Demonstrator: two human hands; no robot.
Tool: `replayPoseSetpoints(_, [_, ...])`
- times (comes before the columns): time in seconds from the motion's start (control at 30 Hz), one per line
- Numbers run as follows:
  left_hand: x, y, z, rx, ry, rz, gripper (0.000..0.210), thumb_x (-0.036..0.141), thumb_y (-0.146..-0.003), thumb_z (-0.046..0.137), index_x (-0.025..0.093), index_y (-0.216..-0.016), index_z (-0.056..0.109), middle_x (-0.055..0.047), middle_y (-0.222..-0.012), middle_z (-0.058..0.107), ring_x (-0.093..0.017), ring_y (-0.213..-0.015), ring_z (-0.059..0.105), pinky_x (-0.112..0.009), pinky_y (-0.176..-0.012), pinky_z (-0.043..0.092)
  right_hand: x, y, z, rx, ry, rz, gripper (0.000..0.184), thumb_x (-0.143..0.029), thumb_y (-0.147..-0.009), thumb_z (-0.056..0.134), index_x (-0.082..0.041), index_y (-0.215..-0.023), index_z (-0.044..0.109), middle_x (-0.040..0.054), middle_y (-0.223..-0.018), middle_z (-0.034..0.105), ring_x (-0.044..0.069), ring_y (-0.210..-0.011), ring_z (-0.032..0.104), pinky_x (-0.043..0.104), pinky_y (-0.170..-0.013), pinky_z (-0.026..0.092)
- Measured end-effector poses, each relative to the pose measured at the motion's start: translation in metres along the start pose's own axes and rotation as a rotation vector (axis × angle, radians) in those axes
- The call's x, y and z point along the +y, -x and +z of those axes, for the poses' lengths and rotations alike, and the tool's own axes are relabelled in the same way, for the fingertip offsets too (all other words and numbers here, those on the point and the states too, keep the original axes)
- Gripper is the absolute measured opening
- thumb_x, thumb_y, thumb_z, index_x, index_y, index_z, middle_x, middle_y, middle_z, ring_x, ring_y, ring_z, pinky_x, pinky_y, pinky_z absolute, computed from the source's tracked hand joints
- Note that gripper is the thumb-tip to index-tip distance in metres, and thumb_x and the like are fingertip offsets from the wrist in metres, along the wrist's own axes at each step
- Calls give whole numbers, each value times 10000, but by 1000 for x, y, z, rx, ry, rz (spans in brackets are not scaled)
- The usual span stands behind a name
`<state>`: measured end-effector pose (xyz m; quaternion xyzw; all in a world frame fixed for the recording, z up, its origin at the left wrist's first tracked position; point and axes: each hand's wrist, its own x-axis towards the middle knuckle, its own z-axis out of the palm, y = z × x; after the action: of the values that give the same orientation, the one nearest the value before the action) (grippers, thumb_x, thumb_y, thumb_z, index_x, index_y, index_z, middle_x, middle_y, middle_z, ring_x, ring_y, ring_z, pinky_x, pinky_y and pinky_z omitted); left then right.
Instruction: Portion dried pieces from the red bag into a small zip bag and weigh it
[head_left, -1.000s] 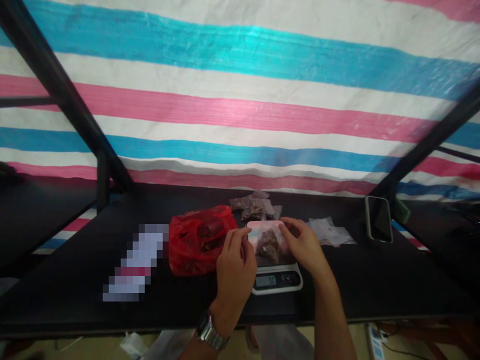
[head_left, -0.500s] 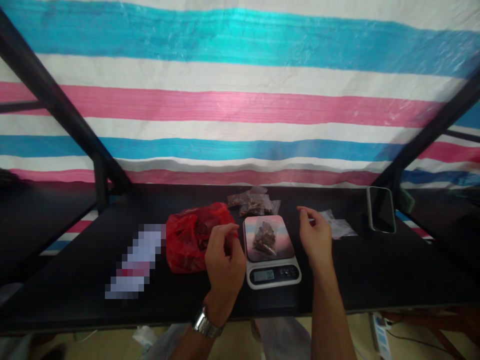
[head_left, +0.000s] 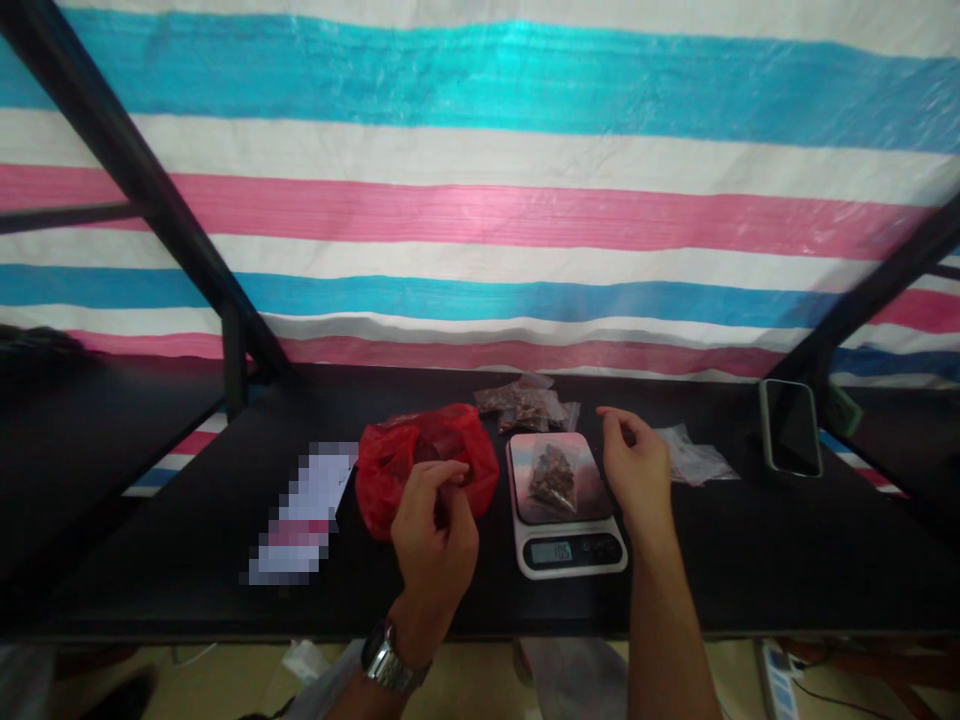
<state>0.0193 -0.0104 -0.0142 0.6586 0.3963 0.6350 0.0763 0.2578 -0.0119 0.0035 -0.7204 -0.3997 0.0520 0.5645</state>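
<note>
My left hand hovers at the near right side of a red plastic bag with dark brown pieces inside. Its fingers are curled in, and whether they hold a small piece cannot be made out. Beside the bag, a white digital kitchen scale carries a small clear zip bag of brown dried bits; the display seems to read 10.5. My right hand is held just right of the scale, fingers bent together, with nothing visible in them. Neither hand touches the zip bag.
Several filled zip bags lie behind the scale. Flat clear bags are right of my right hand, and a phone lies farther right. A blurred-out white sheet rests at left on the black table.
The scale's display has gone from 0.0 to about 10.5. My left hand has drawn left, away from the scale, towards the red bag. The view has shifted slightly; my right hand stays beside the scale.
</note>
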Motion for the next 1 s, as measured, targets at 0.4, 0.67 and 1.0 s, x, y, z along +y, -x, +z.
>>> replayPoseSetpoints(0.4, [-7,-7,-17,67,-11,6,234,26,-965,518,207,-949,665,8,-855,663,-126,-765,664,-236,-676,517,-8,1,2,-4,53,-29,469,-475,-876,533,-140,-1010,832,179,-1008,811,305,-857,695,423,-829,527])
replayPoseSetpoints(0.67, [-2,-8,-11,75,13,66,265,-22,-952,504,202,-943,647,25,-847,655,-102,-767,645,-212,-684,502,-9,1,5,16,114,-28,516,-505,-858,498,-135,-987,835,195,-1008,813,328,-892,713,450,-867,534])
replayPoseSetpoints(1.0, [1,-6,-5,59,27,56,267,-23,-949,511,204,-952,651,14,-846,653,-113,-760,651,-219,-668,514,3,6,1,-106,298,0,446,-398,-889,485,-149,-1036,824,181,-1029,791,338,-960,699,431,-860,499])
